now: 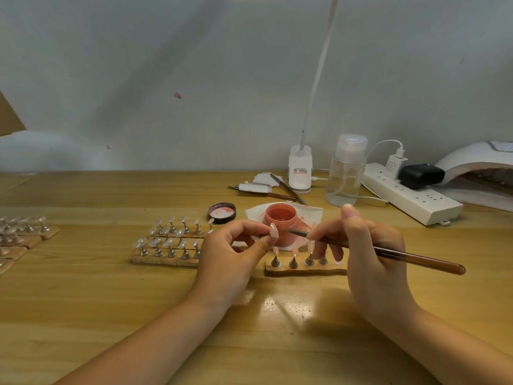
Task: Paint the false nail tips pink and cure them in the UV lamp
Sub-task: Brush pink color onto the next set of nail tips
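The left hand (231, 254) is being held curled, a single pink tip (273, 230) pinched between thumb and fingers and raised just above the stand (305, 266). The right hand (372, 245) is being kept closed round a brush (388, 252), fingers wrapped near its ferrule, thumb lifted free, the bristle end being aimed at the pinched tip from just beside it; whether the two are touching cannot be told.

Directly beyond and between the two hands, an open pot (280, 219) of pink gel is being kept on a stained wipe (313, 215), its lid (222, 213) lying to the left of it. Below the fingertips, two tips already pink are being carried on the stand's pegs. Clear tips (169, 240), still unpainted, are waiting on racks just left of the left hand. Well beyond the right hand, at the far right, the lamp (477, 162) is standing with its mouth open.

The tip is judged to be very light, thin and springy, glossy enough to be squirted out of a hard pinch, and easily smudged once wet. It is best being held by its edges or root, with the painted face left untouched. The brush is judged to be light and stiff, and is best being steered from near the ferrule.
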The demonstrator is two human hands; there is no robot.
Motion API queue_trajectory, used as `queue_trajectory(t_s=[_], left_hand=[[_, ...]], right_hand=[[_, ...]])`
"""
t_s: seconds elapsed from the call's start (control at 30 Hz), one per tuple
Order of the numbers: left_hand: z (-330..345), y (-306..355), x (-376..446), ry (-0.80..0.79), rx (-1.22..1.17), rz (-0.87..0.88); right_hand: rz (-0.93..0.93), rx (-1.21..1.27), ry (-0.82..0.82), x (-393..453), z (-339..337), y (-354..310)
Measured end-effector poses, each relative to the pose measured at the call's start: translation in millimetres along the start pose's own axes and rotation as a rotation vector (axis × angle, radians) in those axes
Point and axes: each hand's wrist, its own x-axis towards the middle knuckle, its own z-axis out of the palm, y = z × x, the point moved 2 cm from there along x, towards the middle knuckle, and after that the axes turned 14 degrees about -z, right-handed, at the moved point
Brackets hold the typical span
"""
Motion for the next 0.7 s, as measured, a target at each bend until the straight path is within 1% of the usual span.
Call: queue_trajectory(t_s=[0.17,0.27,0.4,0.53,0.7], left_hand=[[0.3,-1.2,0.1,0.0,0.01,-0.002],[0.5,-1.1,0.5,-0.001,0.017,0.0],[0.1,-1.4,1.0,-0.008,0.026,-0.01],[0.2,-0.3,0.3,-0.011,0.015,-0.013],[0.0,-2.5,1.6,-0.015,0.029,-0.008]], right_hand=[[0.04,-0.056,-0.036,1.6,4.6,4.0],[0.067,-0.036,-0.055,-1.5,4.2,3.6],[0.053,0.014,-0.035,-3.4,1.7,-0.7],[0.037,-0.011,0.021,-0.2,1.2,0.2],[0.07,-0.053,-0.014,0.9,6.6,3.8]])
